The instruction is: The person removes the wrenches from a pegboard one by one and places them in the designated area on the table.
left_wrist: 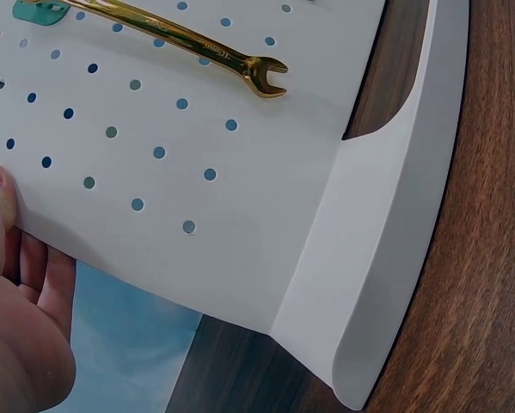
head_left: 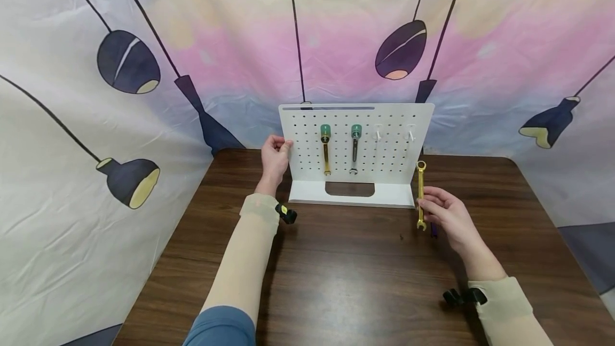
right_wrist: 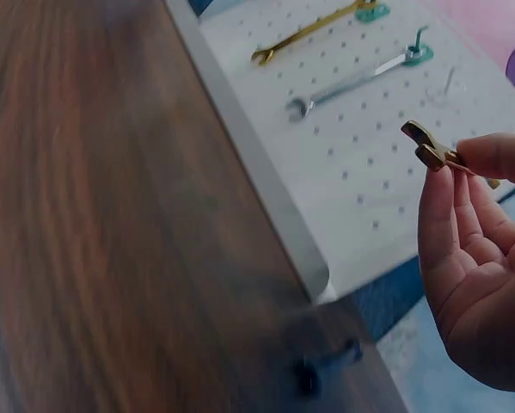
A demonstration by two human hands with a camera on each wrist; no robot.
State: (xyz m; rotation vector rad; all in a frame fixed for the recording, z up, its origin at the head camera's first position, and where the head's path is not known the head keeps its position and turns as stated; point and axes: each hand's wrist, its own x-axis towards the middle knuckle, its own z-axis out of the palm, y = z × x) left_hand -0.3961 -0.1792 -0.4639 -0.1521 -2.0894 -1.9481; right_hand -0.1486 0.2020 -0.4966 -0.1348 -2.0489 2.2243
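Note:
A white pegboard (head_left: 307, 159) stands upright on the table. My left hand (head_left: 275, 158) grips its left edge, thumb on the front face and fingers behind, as the left wrist view shows. My right hand (head_left: 447, 212) pinches a gold combination wrench (head_left: 420, 191) between thumb and fingers, just off the board's right side, ring end up and open end down. Another gold wrench (head_left: 326, 156) and a silver wrench (head_left: 355, 154) hang from green hooks on the board. Right of them, two pale hooks (head_left: 378, 133) carry nothing.
Partly hidden behind my right hand, a dark purple object (head_left: 434, 229) lies on the brown wooden table (head_left: 336, 266); it looks blurred in the right wrist view. The board's base has a cut-out slot. A patterned cloth (head_left: 336, 31) hangs behind the table.

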